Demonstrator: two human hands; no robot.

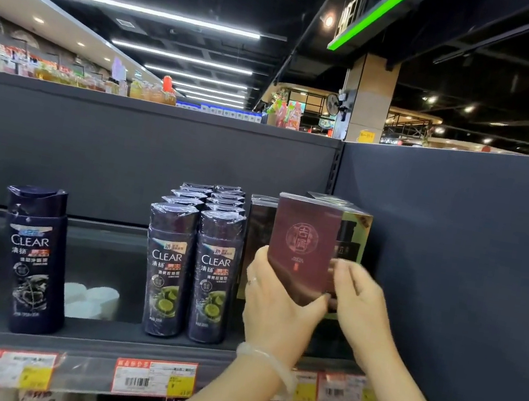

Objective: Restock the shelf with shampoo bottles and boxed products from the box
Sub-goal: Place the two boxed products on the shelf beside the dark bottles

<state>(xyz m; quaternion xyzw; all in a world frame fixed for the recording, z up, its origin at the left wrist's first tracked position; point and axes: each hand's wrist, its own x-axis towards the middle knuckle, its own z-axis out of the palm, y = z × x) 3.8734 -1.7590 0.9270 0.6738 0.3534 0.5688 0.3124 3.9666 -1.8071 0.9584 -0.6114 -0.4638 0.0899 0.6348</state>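
A dim supermarket aisle with strip lights overhead; before you, a dark shelf [117, 336] with price tags along its edge. Both your left hand [274, 302] and right hand [356, 301] grip a maroon box [301, 244], held at the right end, in front of other boxes [354, 228]. Two rows of shampoo bottles [193, 258] already stand just left. A wide gap beside a lone bottle [33, 261] suggests restocking remains.

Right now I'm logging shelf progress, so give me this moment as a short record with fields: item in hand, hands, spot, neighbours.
item in hand: maroon box, upright
left hand: grips the box's lower left edge
right hand: holds its right edge
spot: right end of the shelf, in front of other boxed products
neighbours: two rows of wrapped CLEAR bottles to the left; single CLEAR bottle further left
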